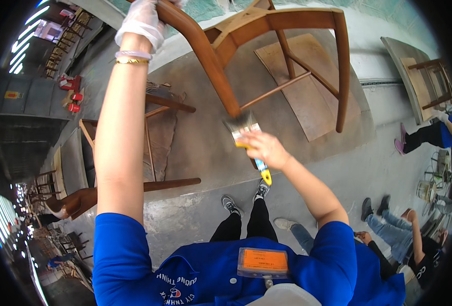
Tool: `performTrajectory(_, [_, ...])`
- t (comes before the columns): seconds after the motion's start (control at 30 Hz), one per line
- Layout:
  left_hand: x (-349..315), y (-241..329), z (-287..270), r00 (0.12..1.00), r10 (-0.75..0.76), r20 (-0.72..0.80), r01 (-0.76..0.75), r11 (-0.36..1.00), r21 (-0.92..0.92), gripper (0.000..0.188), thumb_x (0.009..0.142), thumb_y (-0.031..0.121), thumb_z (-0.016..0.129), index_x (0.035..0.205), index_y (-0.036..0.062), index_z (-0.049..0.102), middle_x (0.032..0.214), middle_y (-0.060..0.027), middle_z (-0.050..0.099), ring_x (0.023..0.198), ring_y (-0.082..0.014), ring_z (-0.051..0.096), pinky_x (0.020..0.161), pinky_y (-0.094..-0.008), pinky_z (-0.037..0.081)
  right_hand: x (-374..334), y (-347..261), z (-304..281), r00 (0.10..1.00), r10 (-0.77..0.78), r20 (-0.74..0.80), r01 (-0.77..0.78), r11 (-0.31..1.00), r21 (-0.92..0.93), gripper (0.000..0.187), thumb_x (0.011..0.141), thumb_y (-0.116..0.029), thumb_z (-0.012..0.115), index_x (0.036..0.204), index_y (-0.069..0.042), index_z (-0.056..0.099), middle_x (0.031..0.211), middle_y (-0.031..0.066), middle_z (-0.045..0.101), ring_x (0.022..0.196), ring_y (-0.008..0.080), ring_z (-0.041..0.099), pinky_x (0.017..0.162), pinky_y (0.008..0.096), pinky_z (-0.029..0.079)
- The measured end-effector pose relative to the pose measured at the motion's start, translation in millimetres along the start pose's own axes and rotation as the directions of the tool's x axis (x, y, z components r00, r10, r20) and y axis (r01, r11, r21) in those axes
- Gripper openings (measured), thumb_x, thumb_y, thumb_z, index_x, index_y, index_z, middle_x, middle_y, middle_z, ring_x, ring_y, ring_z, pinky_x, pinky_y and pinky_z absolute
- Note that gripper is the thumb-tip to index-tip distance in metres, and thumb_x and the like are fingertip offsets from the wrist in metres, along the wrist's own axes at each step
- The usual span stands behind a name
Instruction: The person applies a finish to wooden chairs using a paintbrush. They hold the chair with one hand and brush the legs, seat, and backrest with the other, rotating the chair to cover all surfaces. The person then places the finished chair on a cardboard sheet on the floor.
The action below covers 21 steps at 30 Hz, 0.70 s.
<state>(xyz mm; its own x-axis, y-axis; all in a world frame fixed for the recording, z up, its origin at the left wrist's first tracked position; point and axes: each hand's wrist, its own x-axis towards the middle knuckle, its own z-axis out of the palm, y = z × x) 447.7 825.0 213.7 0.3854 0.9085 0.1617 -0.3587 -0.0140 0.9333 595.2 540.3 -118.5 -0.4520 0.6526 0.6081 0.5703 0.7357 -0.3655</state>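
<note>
Blue shirt (208, 260) nearest; left grip (141, 23) clasping brown chair (300, 19), right grip (264, 149) pinching brush (245, 130) at leg tip (232, 106); brushing seemingly underway, remainder unclear.

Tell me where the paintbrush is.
In the head view, near the centre, the paintbrush is in the right hand, just below the chair leg tip.

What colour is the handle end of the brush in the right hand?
Yellow at the tip of the brush, best seen in the head view.
</note>
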Motion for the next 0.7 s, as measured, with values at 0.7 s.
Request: performTrajectory(0.7, [26,-33,-19,0.988,0.156,0.000,-0.153,0.967,0.202,0.024,0.099,0.031,0.071,0.096,0.0073,0.070,0.082,-0.0050,0.068,0.080,-0.0197,0.067,0.082,-0.0373,0.058,-165,-61,69,0.327,0.918,0.224,-0.939,0.287,0.191,0.012,0.082,-0.002,0.079,0.090,-0.009,0.076,0.133,0.0058,0.075,0.125,0.0289,0.069,0.107,0.0450,0.055])
